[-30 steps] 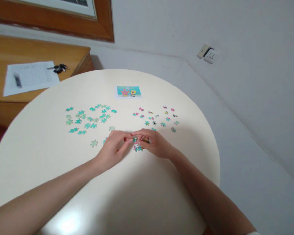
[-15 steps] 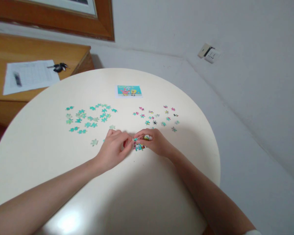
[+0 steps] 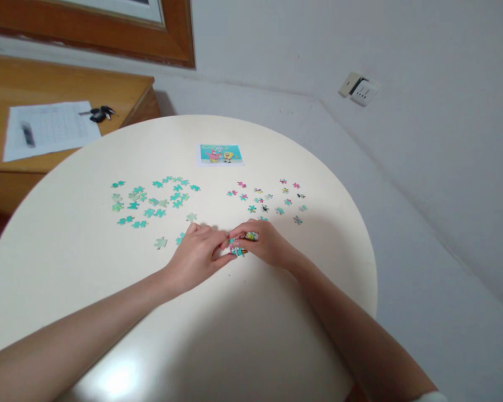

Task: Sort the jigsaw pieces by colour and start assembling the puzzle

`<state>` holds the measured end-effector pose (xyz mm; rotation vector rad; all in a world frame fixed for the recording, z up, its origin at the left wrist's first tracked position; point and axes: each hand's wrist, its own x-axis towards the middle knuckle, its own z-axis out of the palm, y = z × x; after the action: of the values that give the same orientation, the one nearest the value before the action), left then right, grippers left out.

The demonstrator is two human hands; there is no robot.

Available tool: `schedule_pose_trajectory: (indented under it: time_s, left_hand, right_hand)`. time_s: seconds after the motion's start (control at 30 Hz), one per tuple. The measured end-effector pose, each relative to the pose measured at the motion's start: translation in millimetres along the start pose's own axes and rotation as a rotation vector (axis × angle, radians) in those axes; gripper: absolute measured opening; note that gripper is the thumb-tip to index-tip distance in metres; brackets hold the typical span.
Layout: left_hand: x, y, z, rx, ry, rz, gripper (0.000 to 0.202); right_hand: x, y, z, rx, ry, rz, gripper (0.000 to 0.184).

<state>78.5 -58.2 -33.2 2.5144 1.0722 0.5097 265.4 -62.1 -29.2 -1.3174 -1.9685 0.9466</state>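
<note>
Small joined jigsaw puzzle pieces, teal with white and orange, lie on the white table between my hands. My left hand grips their left edge with thumb and fingers. From the right, my right hand closes over the same pieces, its fingers covering much of them; a yellow and white part shows between its thumb and forefinger. Loose teal puzzle pieces are spread beyond my left hand. Pink, yellow and teal puzzle pieces lie past my right hand. One teal piece sits right beside my left hand.
A cartoon picture card lies towards the far side of the round white table. At the left stands a wooden desk with a paper sheet and keys. A wall socket is at the right.
My left thumb has moved right onto the lower edge of the joined pieces, and the left fingers have shifted slightly. My right hand stays nearly in place.
</note>
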Motion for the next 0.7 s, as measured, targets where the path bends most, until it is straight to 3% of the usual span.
schedule_pose_trajectory:
  time_s: [0.7]
  left_hand:
    - [-1.4, -2.9, 2.5, 0.030, 0.000, 0.023, 0.030]
  right_hand:
    - [1.0, 3.3, 1.9, -0.041, 0.008, -0.001, 0.013]
